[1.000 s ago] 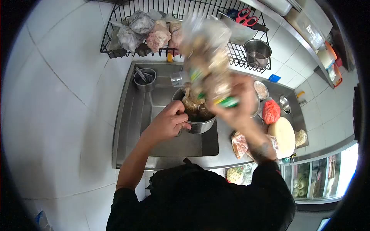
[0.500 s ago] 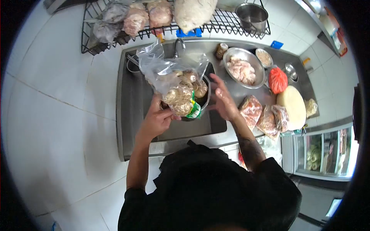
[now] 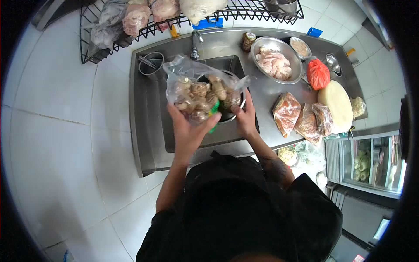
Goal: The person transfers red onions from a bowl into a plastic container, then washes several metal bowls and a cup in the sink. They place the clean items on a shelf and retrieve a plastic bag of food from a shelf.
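A clear plastic bag (image 3: 174, 89) of brown, knobbly lumps of produce (image 3: 201, 89) is tilted over the sink, its loose top spread toward the tap. My left hand (image 3: 190, 131) wraps the near left side of the bag, thumb by a green printed patch (image 3: 214, 108). At the bag's right side, my right hand (image 3: 247, 117) grips its edge with bent fingers, right at the rim of a round metal pot (image 3: 227, 120). That pot stands in the sink basin (image 3: 174, 142), largely hidden beneath the bag.
Right of the sink are a metal bowl of pale meat (image 3: 276, 65), a jar (image 3: 248, 41), a red bag (image 3: 318, 74), wrapped meat (image 3: 286, 114) and a large pale round block (image 3: 335, 107). A tap (image 3: 194, 43) and utensil pot (image 3: 151, 63) stand behind. A wire rack (image 3: 244, 15) hangs above.
My right hand, apart from the bag before with fingers spread, has come in to its right edge. The bag has tipped and flattened over the pot. The view has shifted slightly.
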Available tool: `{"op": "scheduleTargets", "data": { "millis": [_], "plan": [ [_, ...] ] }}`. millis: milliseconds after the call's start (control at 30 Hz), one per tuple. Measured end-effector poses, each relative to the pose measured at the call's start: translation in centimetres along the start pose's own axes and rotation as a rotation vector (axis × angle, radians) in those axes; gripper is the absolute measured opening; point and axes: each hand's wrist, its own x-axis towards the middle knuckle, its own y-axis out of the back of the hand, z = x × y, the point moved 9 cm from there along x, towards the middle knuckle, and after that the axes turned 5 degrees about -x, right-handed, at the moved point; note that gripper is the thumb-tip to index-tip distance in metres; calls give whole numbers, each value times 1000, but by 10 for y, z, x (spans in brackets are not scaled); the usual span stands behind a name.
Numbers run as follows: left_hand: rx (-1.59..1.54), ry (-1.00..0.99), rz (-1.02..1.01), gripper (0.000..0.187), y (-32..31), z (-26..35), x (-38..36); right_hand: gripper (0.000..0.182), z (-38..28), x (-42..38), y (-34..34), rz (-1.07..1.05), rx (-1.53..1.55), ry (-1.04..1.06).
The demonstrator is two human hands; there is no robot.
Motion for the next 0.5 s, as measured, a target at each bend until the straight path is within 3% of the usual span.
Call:
{"op": "scheduleTargets", "data": {
  "millis": [100,133,233,267,367,433,500],
  "plan": [
    [346,-91,275,55,30,-31,22,78,-37,-7,-10,-3,-510,219],
    [400,-44,283,47,34,-39,23,79,-38,-10,-13,46,-494,228],
    [789,-237,214,36,10,-27,16,79,-36,-13,-17,89,-585,221],
    [852,-96,202,42,9,-38,21,78,-37,-15,-21,74,-631,215],
    [917,116,161,56,32,-103,35,78,-17,-12,-12,102,-664,132],
    [576,162,5,63,32,-114,39,77,14,-6,5,54,-604,46],
    [387,116,-70,62,9,-97,79,78,7,35,9,-20,-585,157]
  ]
}}
